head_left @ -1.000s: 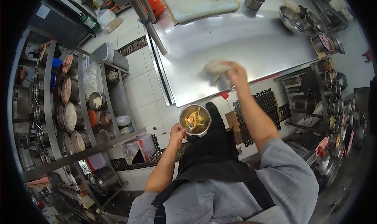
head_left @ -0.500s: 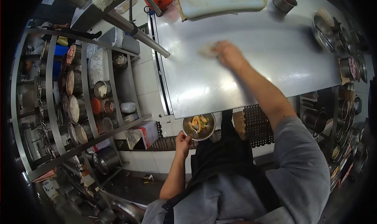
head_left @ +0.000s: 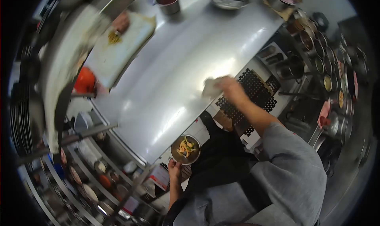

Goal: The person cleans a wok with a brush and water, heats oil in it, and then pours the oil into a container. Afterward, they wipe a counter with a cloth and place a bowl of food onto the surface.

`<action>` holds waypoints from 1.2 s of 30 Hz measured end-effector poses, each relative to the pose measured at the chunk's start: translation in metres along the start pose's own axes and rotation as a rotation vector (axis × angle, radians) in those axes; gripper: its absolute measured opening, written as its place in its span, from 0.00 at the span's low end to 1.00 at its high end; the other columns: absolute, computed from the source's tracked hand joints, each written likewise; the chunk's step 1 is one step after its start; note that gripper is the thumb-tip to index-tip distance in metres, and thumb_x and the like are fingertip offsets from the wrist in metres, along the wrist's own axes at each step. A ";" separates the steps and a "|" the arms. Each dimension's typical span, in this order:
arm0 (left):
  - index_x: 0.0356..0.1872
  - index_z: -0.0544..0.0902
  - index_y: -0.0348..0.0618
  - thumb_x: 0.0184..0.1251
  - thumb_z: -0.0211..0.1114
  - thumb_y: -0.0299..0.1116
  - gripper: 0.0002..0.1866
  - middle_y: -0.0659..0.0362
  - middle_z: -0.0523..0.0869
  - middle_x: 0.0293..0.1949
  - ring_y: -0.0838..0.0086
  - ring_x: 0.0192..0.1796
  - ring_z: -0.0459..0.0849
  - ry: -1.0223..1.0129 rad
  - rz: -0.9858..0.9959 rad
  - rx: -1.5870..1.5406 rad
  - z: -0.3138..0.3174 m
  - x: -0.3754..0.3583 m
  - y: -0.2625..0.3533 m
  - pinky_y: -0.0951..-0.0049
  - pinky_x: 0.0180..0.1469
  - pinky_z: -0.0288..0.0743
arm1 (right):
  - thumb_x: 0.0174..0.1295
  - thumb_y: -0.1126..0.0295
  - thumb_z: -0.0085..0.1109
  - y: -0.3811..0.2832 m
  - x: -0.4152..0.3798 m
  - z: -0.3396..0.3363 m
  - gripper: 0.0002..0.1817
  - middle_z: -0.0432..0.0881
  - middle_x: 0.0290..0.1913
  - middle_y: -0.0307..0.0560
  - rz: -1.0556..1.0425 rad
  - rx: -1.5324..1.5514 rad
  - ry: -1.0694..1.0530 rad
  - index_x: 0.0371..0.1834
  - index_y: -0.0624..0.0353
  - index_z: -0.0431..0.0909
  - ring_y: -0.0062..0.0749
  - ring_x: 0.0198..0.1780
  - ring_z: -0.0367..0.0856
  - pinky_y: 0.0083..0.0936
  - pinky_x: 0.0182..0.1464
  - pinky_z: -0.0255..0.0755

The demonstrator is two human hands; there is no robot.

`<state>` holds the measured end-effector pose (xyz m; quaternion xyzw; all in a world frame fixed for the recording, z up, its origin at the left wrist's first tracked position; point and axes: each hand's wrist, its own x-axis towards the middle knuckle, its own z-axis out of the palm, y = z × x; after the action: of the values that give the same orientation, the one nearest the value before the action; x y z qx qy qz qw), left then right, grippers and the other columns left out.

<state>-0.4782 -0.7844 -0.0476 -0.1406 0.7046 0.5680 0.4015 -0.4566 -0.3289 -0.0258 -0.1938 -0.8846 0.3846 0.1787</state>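
Observation:
My left hand [head_left: 175, 171] grips the rim of a round metal bowl [head_left: 192, 158], held below the table's front edge. Yellow, orange and green food pieces [head_left: 185, 147] lie inside it. My right hand [head_left: 228, 86] is blurred by motion and closed on a pale cloth [head_left: 211, 87]. That cloth is against the bare steel table [head_left: 158, 83], close to its front edge.
On a white cutting board [head_left: 118, 55] at the back left, another person's hand [head_left: 120, 22] is beside chopped yellow food. A metal pot [head_left: 168, 3] stands behind. An orange container [head_left: 85, 80] sits at the left; shelves of pots flank both sides.
The view has turned and shifted. My right hand and the cloth have moved over the table towards its front edge. Another person's hand now shows at the cutting board.

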 end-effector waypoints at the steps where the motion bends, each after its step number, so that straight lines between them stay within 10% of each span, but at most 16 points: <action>1: 0.33 0.74 0.39 0.57 0.58 0.23 0.03 0.61 0.78 0.23 0.80 0.17 0.71 -0.009 -0.017 0.038 0.004 0.001 0.003 0.79 0.18 0.65 | 0.48 0.84 0.53 0.021 0.004 -0.027 0.14 0.82 0.41 0.50 0.086 -0.164 0.259 0.36 0.58 0.82 0.41 0.46 0.79 0.30 0.51 0.72; 5: 0.32 0.74 0.40 0.57 0.59 0.22 0.04 0.59 0.80 0.27 0.79 0.19 0.73 -0.114 -0.074 0.125 0.021 0.022 0.015 0.79 0.18 0.66 | 0.53 0.80 0.50 0.171 -0.024 -0.104 0.17 0.82 0.45 0.55 0.626 -0.044 0.756 0.47 0.64 0.80 0.35 0.47 0.80 0.24 0.51 0.72; 7: 0.32 0.74 0.40 0.57 0.59 0.21 0.04 0.59 0.80 0.28 0.78 0.20 0.74 -0.124 -0.089 0.104 0.032 0.028 0.017 0.79 0.18 0.66 | 0.49 0.74 0.54 0.252 -0.053 -0.058 0.19 0.83 0.42 0.60 0.848 0.051 0.764 0.46 0.59 0.81 0.47 0.42 0.82 0.31 0.49 0.73; 9: 0.33 0.74 0.39 0.56 0.60 0.22 0.05 0.59 0.81 0.28 0.78 0.20 0.74 -0.139 -0.115 0.135 0.038 0.030 0.019 0.79 0.19 0.67 | 0.49 0.78 0.55 0.168 -0.048 -0.044 0.19 0.84 0.43 0.50 0.798 0.099 0.574 0.47 0.59 0.82 0.32 0.44 0.81 0.24 0.51 0.71; 14: 0.35 0.76 0.37 0.55 0.60 0.22 0.07 0.57 0.82 0.29 0.77 0.22 0.76 -0.183 -0.198 0.286 0.063 0.028 0.045 0.80 0.20 0.67 | 0.49 0.79 0.55 0.191 -0.009 -0.019 0.18 0.84 0.38 0.40 0.851 0.737 0.711 0.45 0.59 0.82 0.25 0.37 0.80 0.21 0.43 0.72; 20: 0.35 0.75 0.31 0.53 0.64 0.29 0.12 0.54 0.79 0.23 0.73 0.19 0.76 -0.198 -0.224 0.495 0.086 0.042 0.058 0.74 0.21 0.69 | 0.53 0.73 0.57 0.304 0.079 -0.161 0.15 0.84 0.39 0.49 0.705 0.308 1.040 0.46 0.55 0.82 0.33 0.39 0.82 0.27 0.42 0.74; 21: 0.35 0.75 0.30 0.53 0.65 0.30 0.13 0.54 0.79 0.24 0.73 0.19 0.77 -0.212 -0.245 0.498 0.089 0.044 0.060 0.74 0.21 0.70 | 0.52 0.74 0.56 0.350 0.085 -0.185 0.15 0.83 0.42 0.58 0.721 -0.245 1.059 0.44 0.55 0.83 0.44 0.42 0.83 0.33 0.46 0.74; 24: 0.37 0.75 0.30 0.53 0.65 0.31 0.15 0.53 0.81 0.26 0.73 0.20 0.78 -0.238 -0.285 0.528 0.095 0.054 0.060 0.74 0.21 0.70 | 0.48 0.75 0.56 0.306 0.118 -0.255 0.18 0.82 0.42 0.61 0.805 -0.309 1.445 0.44 0.53 0.83 0.51 0.46 0.81 0.37 0.51 0.72; 36: 0.32 0.76 0.36 0.54 0.68 0.41 0.17 0.58 0.77 0.17 0.75 0.15 0.74 -0.342 -0.181 0.764 0.158 0.086 0.032 0.73 0.19 0.67 | 0.52 0.77 0.53 0.162 0.059 -0.165 0.17 0.78 0.40 0.58 0.125 -0.550 0.289 0.47 0.55 0.79 0.54 0.43 0.75 0.43 0.47 0.70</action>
<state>-0.4895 -0.6078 -0.0934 0.0531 0.7726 0.2435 0.5840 -0.3973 -0.0981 -0.0322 -0.3415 -0.9074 0.1094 0.2194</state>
